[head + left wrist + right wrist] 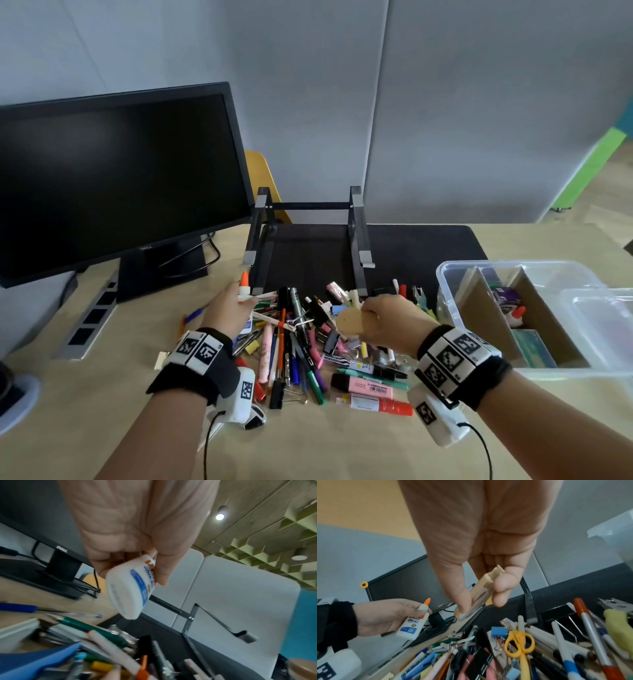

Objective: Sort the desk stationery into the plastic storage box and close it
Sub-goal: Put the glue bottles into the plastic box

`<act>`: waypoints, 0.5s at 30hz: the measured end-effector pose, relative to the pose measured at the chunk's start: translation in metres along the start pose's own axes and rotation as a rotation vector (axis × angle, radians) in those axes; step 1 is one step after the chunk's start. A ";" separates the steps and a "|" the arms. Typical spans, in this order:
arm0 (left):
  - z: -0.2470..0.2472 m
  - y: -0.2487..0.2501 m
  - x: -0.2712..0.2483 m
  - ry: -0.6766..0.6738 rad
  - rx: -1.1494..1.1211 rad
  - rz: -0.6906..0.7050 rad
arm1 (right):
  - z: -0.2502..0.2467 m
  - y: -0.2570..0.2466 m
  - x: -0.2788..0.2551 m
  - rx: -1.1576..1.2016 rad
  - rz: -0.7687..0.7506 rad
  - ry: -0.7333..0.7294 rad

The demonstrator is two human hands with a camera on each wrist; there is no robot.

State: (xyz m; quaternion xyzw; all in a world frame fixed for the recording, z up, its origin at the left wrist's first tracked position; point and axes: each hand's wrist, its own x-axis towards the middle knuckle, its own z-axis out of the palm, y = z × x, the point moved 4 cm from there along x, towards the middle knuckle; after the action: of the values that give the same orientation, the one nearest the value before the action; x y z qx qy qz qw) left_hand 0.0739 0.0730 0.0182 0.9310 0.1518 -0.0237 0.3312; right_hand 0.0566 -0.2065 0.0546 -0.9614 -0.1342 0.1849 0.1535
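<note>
The plastic storage box is cut off at the right edge.

Two hands are seen: the left hand and the right hand. One glue bottle is counted. One tape dispenser is counted. One plastic box is counted, with two cardboard dividers inside, and one lid is laid on it. One pair of yellow scissors is seen in the pile; its pens, markers and clips are too tangled to be counted. One monitor, one laptop stand and one black mat are counted.
</note>
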 end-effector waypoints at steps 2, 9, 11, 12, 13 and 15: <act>0.004 0.022 -0.004 -0.001 -0.044 0.043 | -0.011 0.007 -0.007 0.056 0.015 0.045; 0.027 0.110 -0.029 -0.085 -0.143 0.244 | -0.054 0.047 -0.033 0.128 0.032 0.156; 0.037 0.133 -0.036 -0.142 -0.184 0.292 | -0.068 0.061 -0.041 0.130 0.041 0.188; 0.042 0.144 -0.040 -0.164 -0.197 0.315 | -0.076 0.069 -0.045 0.132 0.050 0.203; 0.046 0.155 -0.044 -0.179 -0.205 0.340 | -0.083 0.077 -0.049 0.138 0.064 0.216; 0.053 0.175 -0.052 -0.187 -0.215 0.396 | -0.096 0.095 -0.055 0.151 0.090 0.235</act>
State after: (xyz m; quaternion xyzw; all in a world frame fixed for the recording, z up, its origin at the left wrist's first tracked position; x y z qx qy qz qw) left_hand 0.0796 -0.1023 0.0915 0.8958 -0.0632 -0.0282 0.4391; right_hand 0.0644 -0.3344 0.1243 -0.9671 -0.0577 0.0871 0.2318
